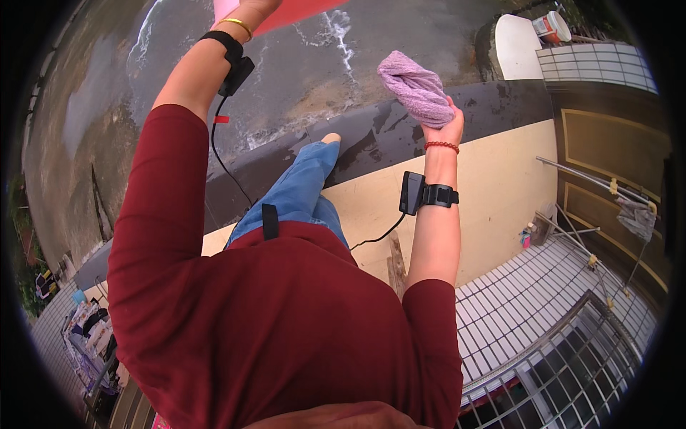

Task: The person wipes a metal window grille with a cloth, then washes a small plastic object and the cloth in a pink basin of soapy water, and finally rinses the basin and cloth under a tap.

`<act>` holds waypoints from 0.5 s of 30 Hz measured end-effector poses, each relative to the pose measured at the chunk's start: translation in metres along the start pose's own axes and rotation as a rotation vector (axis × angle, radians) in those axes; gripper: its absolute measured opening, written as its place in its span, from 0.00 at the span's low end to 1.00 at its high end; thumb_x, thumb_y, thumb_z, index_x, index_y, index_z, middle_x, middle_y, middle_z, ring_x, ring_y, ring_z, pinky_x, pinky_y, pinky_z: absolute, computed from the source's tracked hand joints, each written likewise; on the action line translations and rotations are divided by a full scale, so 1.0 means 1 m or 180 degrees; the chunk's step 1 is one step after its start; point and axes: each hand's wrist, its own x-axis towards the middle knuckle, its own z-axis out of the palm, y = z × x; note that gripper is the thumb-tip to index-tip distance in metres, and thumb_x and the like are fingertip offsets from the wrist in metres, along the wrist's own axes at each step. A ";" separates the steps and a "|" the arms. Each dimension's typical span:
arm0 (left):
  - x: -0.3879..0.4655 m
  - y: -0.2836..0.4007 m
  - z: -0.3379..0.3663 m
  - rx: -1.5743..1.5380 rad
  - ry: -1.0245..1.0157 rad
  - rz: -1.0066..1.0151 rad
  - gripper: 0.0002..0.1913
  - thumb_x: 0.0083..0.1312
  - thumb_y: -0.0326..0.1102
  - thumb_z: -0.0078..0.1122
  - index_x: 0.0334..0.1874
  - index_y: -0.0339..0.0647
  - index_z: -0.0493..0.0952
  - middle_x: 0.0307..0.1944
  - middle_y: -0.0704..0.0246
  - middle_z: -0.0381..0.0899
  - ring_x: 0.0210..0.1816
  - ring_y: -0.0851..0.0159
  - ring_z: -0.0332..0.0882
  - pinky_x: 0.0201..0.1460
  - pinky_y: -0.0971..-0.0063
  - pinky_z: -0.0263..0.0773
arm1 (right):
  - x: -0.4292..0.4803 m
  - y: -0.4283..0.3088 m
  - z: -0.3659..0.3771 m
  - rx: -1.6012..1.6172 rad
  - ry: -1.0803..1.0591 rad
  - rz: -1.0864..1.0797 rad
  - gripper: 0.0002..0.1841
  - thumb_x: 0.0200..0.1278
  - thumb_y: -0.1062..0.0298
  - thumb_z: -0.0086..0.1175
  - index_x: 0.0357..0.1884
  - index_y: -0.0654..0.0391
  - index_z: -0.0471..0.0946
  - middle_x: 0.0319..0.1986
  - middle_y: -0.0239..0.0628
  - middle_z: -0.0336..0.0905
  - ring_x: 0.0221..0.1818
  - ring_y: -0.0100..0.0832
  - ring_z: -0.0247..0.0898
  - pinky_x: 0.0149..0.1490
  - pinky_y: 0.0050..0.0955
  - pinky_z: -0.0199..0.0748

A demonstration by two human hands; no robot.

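A twisted, bunched purple towel (415, 88) is gripped in my right hand (450, 126), held out over the dark tiled edge of the step. My left hand (260, 8) is raised at the top edge of the view, its fingers cut off by the frame. It is at a smooth red and pink object (300, 16), which appears to be held by it; most of that object lies out of view, so its kind cannot be told. Each forearm bears a strapped black device with a cable.
Wet concrete ground (289, 59) with white foamy streaks lies beyond the dark tiled step edge (370, 142). At right stand a white bucket (552, 27), a brown panelled door (611, 145) and a metal pole rack (589, 179). Clothes (91, 332) hang at lower left.
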 end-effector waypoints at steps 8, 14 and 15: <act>0.105 0.075 0.086 0.0614 -0.0581 0.0394 0.07 0.57 0.29 0.44 0.35 0.46 0.73 0.32 0.64 0.79 0.36 0.54 0.78 0.37 0.61 0.72 | 0.074 -0.050 -0.012 0.0415 0.0202 -0.0042 0.19 0.57 0.61 0.42 0.47 0.60 0.69 0.49 0.46 0.69 0.53 0.46 0.65 0.54 0.52 0.65; 0.188 0.179 0.147 0.0469 -0.0887 0.0618 0.08 0.58 0.28 0.44 0.35 0.47 0.73 0.33 0.63 0.79 0.38 0.54 0.77 0.39 0.62 0.72 | 0.140 -0.102 -0.023 0.0562 0.0419 -0.0206 0.17 0.57 0.62 0.44 0.45 0.60 0.70 0.48 0.48 0.68 0.51 0.46 0.67 0.52 0.50 0.68; 0.211 0.207 0.163 0.0398 -0.0816 0.0826 0.07 0.58 0.27 0.43 0.34 0.45 0.72 0.31 0.63 0.78 0.35 0.54 0.77 0.37 0.62 0.73 | 0.158 -0.126 -0.028 0.0603 0.0447 -0.0267 0.17 0.57 0.62 0.43 0.45 0.61 0.70 0.48 0.48 0.68 0.51 0.46 0.67 0.52 0.49 0.69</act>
